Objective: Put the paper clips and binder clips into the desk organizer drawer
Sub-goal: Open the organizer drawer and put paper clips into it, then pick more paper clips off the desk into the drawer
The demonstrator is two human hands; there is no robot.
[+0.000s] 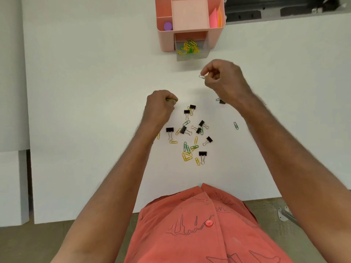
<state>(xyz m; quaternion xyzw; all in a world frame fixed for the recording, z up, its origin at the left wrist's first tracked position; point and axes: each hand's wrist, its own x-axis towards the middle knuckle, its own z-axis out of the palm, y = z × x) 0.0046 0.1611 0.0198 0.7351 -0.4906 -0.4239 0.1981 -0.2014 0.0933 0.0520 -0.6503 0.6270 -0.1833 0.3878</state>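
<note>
A pink desk organizer (216, 40) stands at the far middle of the white table. Its clear drawer (206, 51) is pulled out and holds several yellow and green paper clips (189, 47). My right hand (224, 80) hovers below the drawer, fingers pinched on a small clip with a silver loop (201, 76). My left hand (161, 107) is closed on a yellow paper clip (171, 100) near the table surface. Between my arms lie several black binder clips (202, 153) and yellow and green paper clips (187, 156). One green paper clip (236, 125) lies apart on the right.
The organizer's top compartments hold a purple round object (168, 26) and pink and orange sticky notes (215, 18). A binder clip and a green clip (220, 100) are partly hidden under my right wrist. The table's near edge (85, 223) runs in front of my orange shirt.
</note>
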